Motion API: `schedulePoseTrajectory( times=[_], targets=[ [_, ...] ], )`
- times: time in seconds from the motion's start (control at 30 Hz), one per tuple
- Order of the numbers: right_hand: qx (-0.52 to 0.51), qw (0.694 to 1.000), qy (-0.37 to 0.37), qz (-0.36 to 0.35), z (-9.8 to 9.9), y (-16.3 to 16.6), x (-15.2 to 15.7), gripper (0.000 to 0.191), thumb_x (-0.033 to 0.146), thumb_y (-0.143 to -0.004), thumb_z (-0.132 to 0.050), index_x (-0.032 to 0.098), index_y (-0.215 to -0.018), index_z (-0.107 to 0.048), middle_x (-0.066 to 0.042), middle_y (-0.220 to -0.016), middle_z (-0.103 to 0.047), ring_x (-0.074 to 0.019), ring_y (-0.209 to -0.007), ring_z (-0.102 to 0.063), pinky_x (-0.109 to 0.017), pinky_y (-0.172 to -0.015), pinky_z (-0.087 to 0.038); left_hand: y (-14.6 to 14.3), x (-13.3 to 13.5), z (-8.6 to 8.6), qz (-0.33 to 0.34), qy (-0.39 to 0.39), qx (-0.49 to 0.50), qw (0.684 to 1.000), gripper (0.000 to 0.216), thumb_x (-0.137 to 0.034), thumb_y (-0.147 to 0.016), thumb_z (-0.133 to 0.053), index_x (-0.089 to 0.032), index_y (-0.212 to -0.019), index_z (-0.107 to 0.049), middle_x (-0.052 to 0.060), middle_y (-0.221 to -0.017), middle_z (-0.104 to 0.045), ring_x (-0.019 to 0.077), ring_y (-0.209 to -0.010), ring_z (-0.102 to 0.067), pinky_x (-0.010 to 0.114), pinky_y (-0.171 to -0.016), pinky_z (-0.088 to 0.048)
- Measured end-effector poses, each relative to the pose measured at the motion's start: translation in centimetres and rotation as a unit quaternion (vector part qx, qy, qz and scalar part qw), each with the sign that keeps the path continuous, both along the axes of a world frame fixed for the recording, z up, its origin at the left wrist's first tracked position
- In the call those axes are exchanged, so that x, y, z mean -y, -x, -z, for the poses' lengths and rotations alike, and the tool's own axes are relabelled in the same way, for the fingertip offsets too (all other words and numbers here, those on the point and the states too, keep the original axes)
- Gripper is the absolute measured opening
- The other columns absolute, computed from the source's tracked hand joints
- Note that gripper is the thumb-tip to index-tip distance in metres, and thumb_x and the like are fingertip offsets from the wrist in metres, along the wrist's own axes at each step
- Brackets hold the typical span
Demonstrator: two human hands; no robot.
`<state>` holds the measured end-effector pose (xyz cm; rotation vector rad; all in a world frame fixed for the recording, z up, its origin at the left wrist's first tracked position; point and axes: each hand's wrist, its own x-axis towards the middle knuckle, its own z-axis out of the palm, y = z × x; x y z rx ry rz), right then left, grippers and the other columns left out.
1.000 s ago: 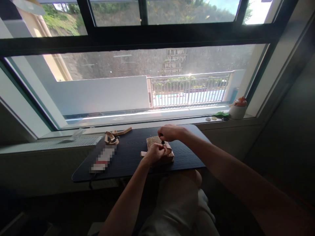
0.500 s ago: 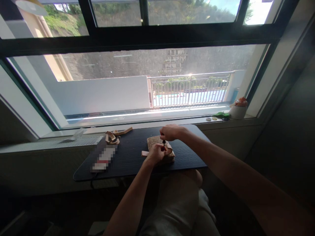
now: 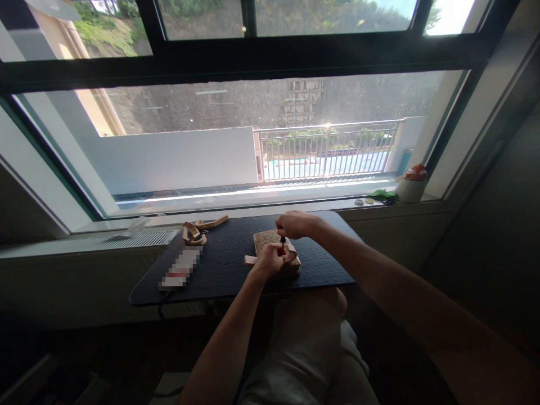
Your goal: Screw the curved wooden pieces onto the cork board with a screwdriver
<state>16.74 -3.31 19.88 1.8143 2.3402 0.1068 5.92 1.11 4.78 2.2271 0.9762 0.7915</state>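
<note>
A small light wooden assembly (image 3: 292, 261) rests on a brown cork-like block (image 3: 263, 240) in the middle of a black tabletop (image 3: 219, 270). My left hand (image 3: 267, 260) is closed around the near side of the wooden assembly and holds it down. Above it, my right hand (image 3: 295, 224) is closed on a small dark screwdriver (image 3: 282, 242), which stands upright with its tip on the wooden piece between my hands.
More loose wooden parts (image 3: 198, 230) lie at the tabletop's back left, with a flat blurred object (image 3: 179, 269) nearer the front left. A white pot (image 3: 409, 187) and small green items (image 3: 382, 196) sit on the windowsill at the right. My knees are below the table's front edge.
My hands have kept the same hold on the wooden piece and the screwdriver. The view has shifted slightly, so the table sits a little higher and further right in the picture.
</note>
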Motion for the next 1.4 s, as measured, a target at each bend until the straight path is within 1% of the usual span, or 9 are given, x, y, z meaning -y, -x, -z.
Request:
schedulePoseTrajectory(
  times=[0.2,0.33,0.47,0.63,0.8,0.9,1.07,1.23,1.4],
  targets=[
    [-0.002,1.0,0.003,0.023,-1.0,-0.2,0.5,0.035,0.035,-0.079,-0.054,0.017,-0.108,-0.064,-0.01,-0.101,-0.068,-0.0208,-0.086,-0.061,-0.026,-0.062,-0.041,0.0,0.0,-0.1,0.002,-0.017,-0.016,1.0,0.019,-0.032,-0.071,-0.056,-0.015,-0.063,-0.06,0.002,-0.059,-0.059,0.0138,-0.058,-0.054,0.024,-0.053,-0.033],
    [-0.01,1.0,-0.001,0.006,-1.5,-0.6,0.8,0.03,0.027,-0.077,-0.055,0.02,-0.105,-0.066,-0.006,-0.099,-0.068,-0.018,-0.084,-0.061,-0.023,-0.062,-0.04,-0.2,-0.3,0.3,-0.003,-0.013,-0.017,1.0,0.016,-0.031,-0.069,-0.057,-0.016,-0.063,-0.06,0.003,-0.06,-0.06,0.0141,-0.059,-0.054,0.024,-0.052,-0.033],
    [-0.016,1.0,-0.007,-0.011,-1.2,-0.9,0.7,0.026,0.023,-0.079,-0.053,0.019,-0.1,-0.068,-0.007,-0.097,-0.069,-0.0181,-0.085,-0.06,-0.023,-0.063,-0.039,-0.2,-0.4,0.5,0.001,-0.009,-0.01,1.0,0.016,-0.031,-0.07,-0.056,-0.017,-0.062,-0.06,0.003,-0.06,-0.06,0.0135,-0.058,-0.054,0.024,-0.051,-0.033],
    [-0.027,0.999,-0.02,-0.014,-0.6,-1.0,0.3,0.027,0.03,-0.082,-0.051,0.018,-0.099,-0.068,-0.008,-0.094,-0.069,-0.0178,-0.082,-0.06,-0.024,-0.062,-0.038,-0.1,-0.3,0.5,0.005,-0.01,-0.01,1.0,0.023,-0.038,-0.07,-0.057,-0.017,-0.063,-0.06,0.003,-0.06,-0.061,0.0133,-0.057,-0.055,0.024,-0.051,-0.033],
    [-0.038,0.999,-0.019,-0.01,-0.9,-0.9,0.4,0.029,0.033,-0.08,-0.053,0.019,-0.101,-0.067,-0.006,-0.091,-0.069,-0.0161,-0.076,-0.06,-0.022,-0.058,-0.038,-0.2,-0.3,0.5,-0.003,-0.01,-0.019,1.0,0.028,-0.043,-0.07,-0.059,-0.016,-0.064,-0.061,0.004,-0.06,-0.06,0.0146,-0.059,-0.055,0.025,-0.052,-0.033],
    [-0.051,0.998,-0.026,-0.02,-1.2,-1.1,0.5,0.03,0.031,-0.079,-0.053,0.021,-0.105,-0.065,-0.005,-0.094,-0.069,-0.0155,-0.078,-0.059,-0.022,-0.059,-0.037,-0.2,-0.3,0.4,-0.006,-0.006,-0.02,1.0,0.025,-0.04,-0.07,-0.059,-0.015,-0.066,-0.063,0.004,-0.062,-0.061,0.0151,-0.06,-0.055,0.026,-0.053,-0.034],
    [-0.072,0.996,-0.026,-0.042,-0.8,-1.5,0.0,0.027,0.027,-0.079,-0.051,0.023,-0.101,-0.067,-0.003,-0.095,-0.069,-0.0144,-0.079,-0.059,-0.021,-0.061,-0.037,-0.2,-0.2,0.2,-0.011,0.002,-0.024,1.0,0.022,-0.036,-0.07,-0.058,-0.015,-0.065,-0.064,0.005,-0.064,-0.062,0.0153,-0.061,-0.056,0.026,-0.054,-0.034],
    [-0.078,0.996,-0.036,-0.035,-0.2,-1.4,-0.5,0.027,0.03,-0.082,-0.05,0.02,-0.1,-0.068,-0.005,-0.094,-0.069,-0.0157,-0.082,-0.06,-0.022,-0.064,-0.038,-0.2,-0.2,0.3,-0.007,0.002,-0.024,1.0,0.021,-0.033,-0.07,-0.057,-0.014,-0.067,-0.064,0.004,-0.065,-0.063,0.0147,-0.062,-0.056,0.025,-0.055,-0.034],
    [-0.071,0.996,-0.04,-0.023,-0.6,-1.0,0.0,0.028,0.031,-0.082,-0.05,0.018,-0.097,-0.069,-0.006,-0.089,-0.07,-0.0149,-0.076,-0.06,-0.022,-0.062,-0.038,-0.3,-0.2,0.1,-0.018,0.005,-0.03,0.999,0.022,-0.035,-0.068,-0.058,-0.014,-0.066,-0.063,0.004,-0.064,-0.062,0.0154,-0.062,-0.055,0.025,-0.056,-0.035]
  ],
)
